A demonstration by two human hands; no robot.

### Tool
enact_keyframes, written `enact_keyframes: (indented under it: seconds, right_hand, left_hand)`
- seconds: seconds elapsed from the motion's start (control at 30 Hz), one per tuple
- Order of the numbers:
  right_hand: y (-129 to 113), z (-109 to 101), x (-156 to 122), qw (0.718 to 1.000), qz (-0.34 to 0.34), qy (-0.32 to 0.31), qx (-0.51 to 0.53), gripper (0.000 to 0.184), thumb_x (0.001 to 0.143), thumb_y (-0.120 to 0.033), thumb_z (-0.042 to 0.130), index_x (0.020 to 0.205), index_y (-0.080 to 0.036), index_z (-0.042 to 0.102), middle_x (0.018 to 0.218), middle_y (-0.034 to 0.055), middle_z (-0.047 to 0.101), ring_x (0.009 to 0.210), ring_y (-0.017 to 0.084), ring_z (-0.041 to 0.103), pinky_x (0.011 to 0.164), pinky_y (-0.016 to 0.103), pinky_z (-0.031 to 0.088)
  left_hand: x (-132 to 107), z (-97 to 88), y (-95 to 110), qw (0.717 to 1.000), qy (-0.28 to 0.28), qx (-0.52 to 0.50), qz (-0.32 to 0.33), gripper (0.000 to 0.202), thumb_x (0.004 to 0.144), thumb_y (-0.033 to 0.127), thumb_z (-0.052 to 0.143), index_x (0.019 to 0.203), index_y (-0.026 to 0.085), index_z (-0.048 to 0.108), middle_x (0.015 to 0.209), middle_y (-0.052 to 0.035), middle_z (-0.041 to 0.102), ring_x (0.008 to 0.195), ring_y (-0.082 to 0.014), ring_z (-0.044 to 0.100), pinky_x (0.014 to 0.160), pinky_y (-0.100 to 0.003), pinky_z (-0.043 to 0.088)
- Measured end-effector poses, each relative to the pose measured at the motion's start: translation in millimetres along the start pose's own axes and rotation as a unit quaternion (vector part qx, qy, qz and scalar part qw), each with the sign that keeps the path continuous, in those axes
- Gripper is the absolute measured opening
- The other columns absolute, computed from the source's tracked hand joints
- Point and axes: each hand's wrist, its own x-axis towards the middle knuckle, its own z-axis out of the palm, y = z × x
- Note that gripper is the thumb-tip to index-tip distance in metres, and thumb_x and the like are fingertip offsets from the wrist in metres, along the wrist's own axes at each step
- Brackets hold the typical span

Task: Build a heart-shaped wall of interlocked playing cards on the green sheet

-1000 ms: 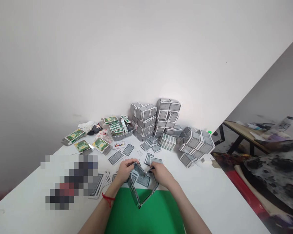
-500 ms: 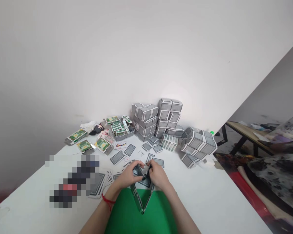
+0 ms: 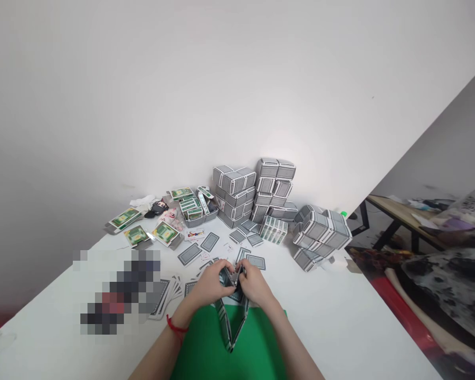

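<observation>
My left hand [image 3: 210, 285] and my right hand [image 3: 257, 282] are close together, low in the middle of the head view. Between them they grip a V-shaped strip of folded playing cards [image 3: 225, 327]. Its point hangs down towards me in front of the green clothing, and both hands are closed at its upper ends. My fingers hide part of the strip there. Grey-backed loose playing cards [image 3: 209, 241] lie just beyond my hands. A fanned pile of playing cards [image 3: 158, 302] is left of my left forearm.
Blocks of folded cards [image 3: 237, 198] are stacked against the wall, with a taller stack [image 3: 276, 169] beside them. More blocks [image 3: 320, 227] stand at the right. Green card boxes [image 3: 166, 233] lie at the back left. A wooden table [image 3: 396, 208] is further right.
The V-shaped strip has shifted slightly, and my left fingers have moved a little on it. Both hands keep hold of it. The stacks and loose cards stay in place.
</observation>
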Motion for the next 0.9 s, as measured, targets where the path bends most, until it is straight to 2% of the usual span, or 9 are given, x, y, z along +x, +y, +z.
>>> enact_keyframes:
  seconds: [0.23,0.33,0.5,0.63,0.9]
  right_hand:
    - [1,1,-1,1.0,0.004,-0.006,0.008,0.03,0.07,-0.004,0.037,0.091,-0.019,0.053,0.087,0.0033,0.062,0.084,0.016,0.056,0.074,0.024,0.037]
    - [1,0,-2,1.0,0.005,-0.011,-0.017,0.031,0.071,-0.004,0.038,0.095,-0.018,0.053,0.091,0.0049,0.061,0.086,0.017,0.055,0.078,0.026,0.037]
    - [-4,-12,-10,0.993,-0.087,-0.054,-0.065,0.041,0.065,-0.007,0.051,0.104,-0.019,0.054,0.11,0.0062,0.054,0.103,0.021,0.046,0.087,0.029,0.034]
    - [-8,-19,-13,0.988,-0.096,-0.093,-0.08,0.026,0.069,-0.012,0.057,0.093,-0.021,0.058,0.101,0.0043,0.056,0.099,0.02,0.049,0.084,0.028,0.036]
    - [-13,-14,-14,0.977,-0.096,-0.077,-0.176,0.017,0.076,-0.015,0.055,0.092,-0.02,0.059,0.102,0.0056,0.056,0.097,0.02,0.051,0.08,0.027,0.037]
  left_hand:
    - [0,-3.0,0,1.0,-0.016,0.001,0.018,0.022,0.059,0.016,0.061,0.081,0.021,0.06,0.086,-0.0009,0.062,0.084,-0.0177,0.057,0.079,-0.028,0.042]
    - [0,-4.8,-2,0.999,-0.034,-0.004,0.029,0.027,0.06,0.014,0.058,0.085,0.021,0.059,0.091,-0.0019,0.059,0.09,-0.0192,0.054,0.084,-0.031,0.041]
    - [-1,-5.6,-7,0.997,-0.068,-0.024,0.002,0.04,0.061,0.011,0.054,0.1,0.02,0.05,0.103,-0.004,0.051,0.102,-0.02,0.049,0.091,-0.032,0.038]
    - [-1,-2.9,-10,0.996,-0.079,-0.034,-0.009,0.045,0.06,0.01,0.054,0.102,0.019,0.042,0.103,-0.0041,0.047,0.103,-0.02,0.046,0.09,-0.032,0.037]
    - [-1,-1.9,-11,0.993,-0.118,-0.025,0.001,0.04,0.063,0.01,0.051,0.101,0.019,0.038,0.1,-0.0036,0.04,0.103,-0.0191,0.041,0.092,-0.034,0.036]
